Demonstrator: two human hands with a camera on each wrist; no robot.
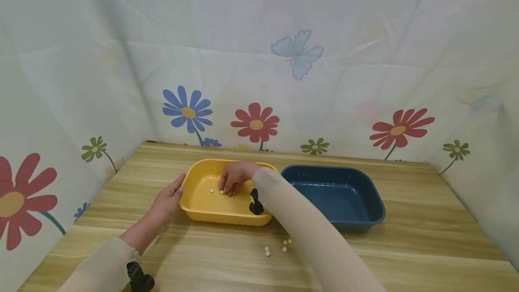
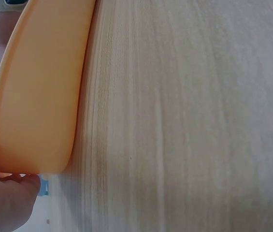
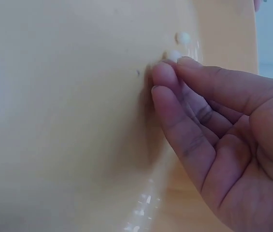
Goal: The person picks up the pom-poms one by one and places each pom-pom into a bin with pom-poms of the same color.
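Note:
A yellow plastic basin point(image 1: 227, 218) stands on the table at centre left. My left hand point(image 1: 167, 199) grips its left end, with the thumb and fingers at the rim. Inside the basin, my right hand point(image 1: 236, 177) reaches down to the floor, and its thumb and forefinger pinch a small white ball point(image 3: 173, 55) at their tips. A second white ball point(image 1: 211, 190) lies a little to the left in the basin; the right wrist view shows it just beyond the fingertips.
A dark blue basin point(image 1: 375, 202) stands right of the yellow one. In front of them on the wooden table point(image 1: 211, 260) lie several small balls, white ones point(image 1: 267, 251) and yellow ones point(image 1: 287, 241), near the right forearm. A flowered cloth point(image 1: 344, 80) hangs behind.

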